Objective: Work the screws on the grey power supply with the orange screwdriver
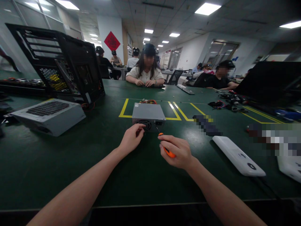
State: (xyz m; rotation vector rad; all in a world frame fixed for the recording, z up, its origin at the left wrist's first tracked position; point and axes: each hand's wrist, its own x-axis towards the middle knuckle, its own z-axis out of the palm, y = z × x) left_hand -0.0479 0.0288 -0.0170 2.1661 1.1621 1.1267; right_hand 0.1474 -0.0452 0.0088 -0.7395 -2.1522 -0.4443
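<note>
A grey computer power supply (148, 111) sits on the green table in front of me, its fan grille and socket side turned my way. Bundled coloured wires (148, 101) show behind it. My left hand (132, 136) is at the fan side, fingers bent and a little apart, with the fingertips against or just before the grille; I see nothing held in it. My right hand (176, 151) is closed around the orange handle of a screwdriver (169, 153). The screwdriver's thin shaft points up and left to the socket side of the power supply; whether its tip touches a screw is too small to tell.
A second power supply (50, 114) lies left, before a black computer case (68, 62). On the right are a white power bank-like device (238, 155), a blurred dark item (207, 125) and cables (231, 100). Yellow tape (124, 108) marks the table (113, 191). A person (147, 70) sits opposite.
</note>
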